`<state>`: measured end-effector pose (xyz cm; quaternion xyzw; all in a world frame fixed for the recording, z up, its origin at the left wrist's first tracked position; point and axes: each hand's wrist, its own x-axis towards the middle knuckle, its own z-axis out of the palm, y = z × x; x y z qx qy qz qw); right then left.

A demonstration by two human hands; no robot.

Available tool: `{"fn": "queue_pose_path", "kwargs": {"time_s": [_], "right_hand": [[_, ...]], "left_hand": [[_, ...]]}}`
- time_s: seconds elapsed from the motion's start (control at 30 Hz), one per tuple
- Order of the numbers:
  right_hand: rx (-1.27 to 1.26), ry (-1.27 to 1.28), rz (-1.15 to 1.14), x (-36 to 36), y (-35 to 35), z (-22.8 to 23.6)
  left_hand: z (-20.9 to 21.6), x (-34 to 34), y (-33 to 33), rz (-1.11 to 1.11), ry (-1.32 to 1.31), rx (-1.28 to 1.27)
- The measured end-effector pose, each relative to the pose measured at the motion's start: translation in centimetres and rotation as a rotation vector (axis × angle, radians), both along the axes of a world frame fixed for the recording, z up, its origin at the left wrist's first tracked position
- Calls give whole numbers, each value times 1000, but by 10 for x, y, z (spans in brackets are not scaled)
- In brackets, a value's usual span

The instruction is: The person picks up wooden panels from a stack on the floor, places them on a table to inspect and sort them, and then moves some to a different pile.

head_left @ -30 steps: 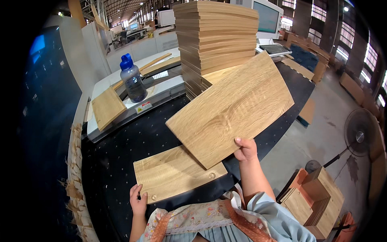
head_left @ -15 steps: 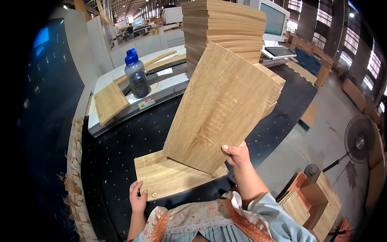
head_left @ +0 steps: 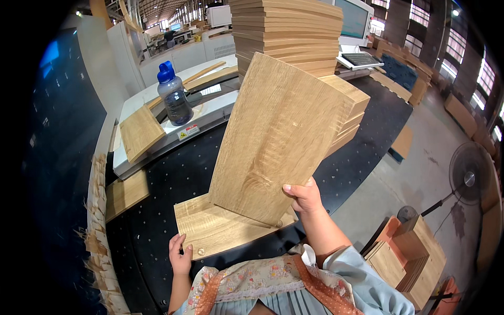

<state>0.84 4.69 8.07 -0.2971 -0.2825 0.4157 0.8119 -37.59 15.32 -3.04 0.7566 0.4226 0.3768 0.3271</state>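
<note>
In my right hand [head_left: 304, 197] is a large wood-grain panel [head_left: 281, 131], gripped at its lower right edge with the thumb on its face. This panel is tilted up, and its lower end overlaps a second wood-grain panel [head_left: 226, 231] lying on the black table. Small round holes show near the front edge of the lower panel. Around that panel's near left corner my left hand [head_left: 180, 254] is closed, fingers at the side and thumb at the front edge. The undersides of both panels are hidden.
Behind the raised panel stands a tall stack of panels [head_left: 289, 31], with a lower stack [head_left: 349, 121] beside it. A blue-capped bottle [head_left: 174, 100] and a leaning board [head_left: 142, 133] are on the white machine ledge. Another board [head_left: 126, 194] lies at the black table's [head_left: 168, 184] left. A fan [head_left: 467, 178] stands right.
A board has come into view on the black table at the left, below the white ledge. The raised panel and my right hand have shifted slightly left; my left hand stays at the lower panel's corner.
</note>
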Motion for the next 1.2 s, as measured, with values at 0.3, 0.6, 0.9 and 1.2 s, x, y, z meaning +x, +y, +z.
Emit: {"fn": "queue_pose_path", "kwargs": {"time_s": [0.3,0.6,0.9,1.2], "right_hand": [[-70,-102,239,-21,5,18],[-101,-205,482,-50,-7,34],[-126,-184,440,-41,-18,23],[-110,-102,447,-45,-1,16]], "left_hand": [[140,71,-13,-209,316,869],[264,169,36,-160,543,1086],[186,54,135,255,-189,24],[116,44,90,-29,-42,6]]}}
